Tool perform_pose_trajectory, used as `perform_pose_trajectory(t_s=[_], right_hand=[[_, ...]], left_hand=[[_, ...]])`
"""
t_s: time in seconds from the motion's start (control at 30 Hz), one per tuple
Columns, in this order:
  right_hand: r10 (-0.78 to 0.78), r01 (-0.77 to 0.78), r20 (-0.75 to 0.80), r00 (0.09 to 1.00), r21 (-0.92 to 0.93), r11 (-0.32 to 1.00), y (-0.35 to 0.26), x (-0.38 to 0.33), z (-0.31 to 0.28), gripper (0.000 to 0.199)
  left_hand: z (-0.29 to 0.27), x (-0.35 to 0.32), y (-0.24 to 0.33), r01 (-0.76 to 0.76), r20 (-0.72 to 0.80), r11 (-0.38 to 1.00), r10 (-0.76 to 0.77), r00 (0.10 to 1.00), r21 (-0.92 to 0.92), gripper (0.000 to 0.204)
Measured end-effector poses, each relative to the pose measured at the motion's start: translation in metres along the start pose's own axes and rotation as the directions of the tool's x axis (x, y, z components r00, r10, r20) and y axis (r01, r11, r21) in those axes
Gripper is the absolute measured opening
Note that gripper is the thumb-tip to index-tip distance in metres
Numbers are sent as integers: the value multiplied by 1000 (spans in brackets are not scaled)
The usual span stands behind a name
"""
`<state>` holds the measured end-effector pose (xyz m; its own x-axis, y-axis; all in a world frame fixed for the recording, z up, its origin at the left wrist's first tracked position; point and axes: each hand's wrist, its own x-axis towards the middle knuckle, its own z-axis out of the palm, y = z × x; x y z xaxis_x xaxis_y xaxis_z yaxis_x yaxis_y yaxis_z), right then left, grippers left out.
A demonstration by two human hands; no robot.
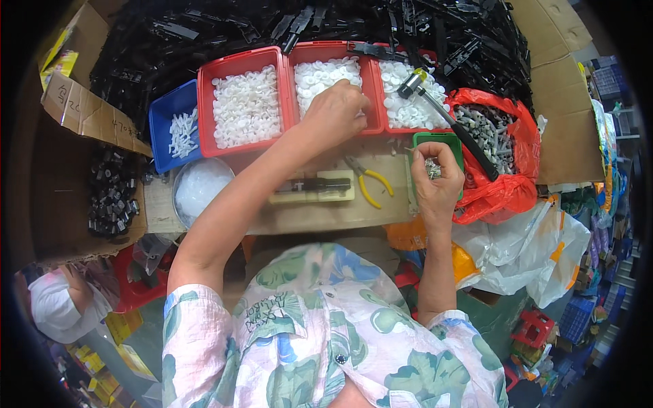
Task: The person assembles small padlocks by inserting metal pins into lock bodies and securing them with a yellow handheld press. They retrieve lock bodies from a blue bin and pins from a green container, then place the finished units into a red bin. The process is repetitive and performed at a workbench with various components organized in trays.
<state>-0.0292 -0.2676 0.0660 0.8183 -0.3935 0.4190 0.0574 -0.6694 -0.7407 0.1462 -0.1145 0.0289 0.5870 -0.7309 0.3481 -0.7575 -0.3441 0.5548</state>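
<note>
My left hand (335,114) reaches over the middle red bin (373,102), which is filled with small white plastic pieces (318,79). Its fingers are bent together near the bin's right side, and whatever they hold is hidden. On the right, my right hand (439,178) is above a green bin (457,141) of small metal parts (432,167). Thumb and forefinger are pinched at a tiny thin piece, too small to name. Between my arms, a long black part (316,184) lies in a pale block (343,196), beside yellow-handled pliers (373,185).
A hammer (469,143) rests across the right red bin (413,122) and a red bag (524,160) of grey pieces. Left stand another red bin (205,102), a blue bin (158,126) and a round clear container (203,190). Black parts (299,27) are heaped behind. A person (61,302) is at lower left.
</note>
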Motion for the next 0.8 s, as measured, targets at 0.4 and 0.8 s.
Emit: perform_pose_trajectory(t_s=[0.4,0.8], right_hand=[[42,-42,9,999,11,999,7,-9,-6,6],[-151,147,3,988,231,962,-25,-4,34,14]], left_hand=[[-2,7,0,-20,127,997,10,992,75,15],[-41,-56,57,407,145,543,-461,876,-735,15]])
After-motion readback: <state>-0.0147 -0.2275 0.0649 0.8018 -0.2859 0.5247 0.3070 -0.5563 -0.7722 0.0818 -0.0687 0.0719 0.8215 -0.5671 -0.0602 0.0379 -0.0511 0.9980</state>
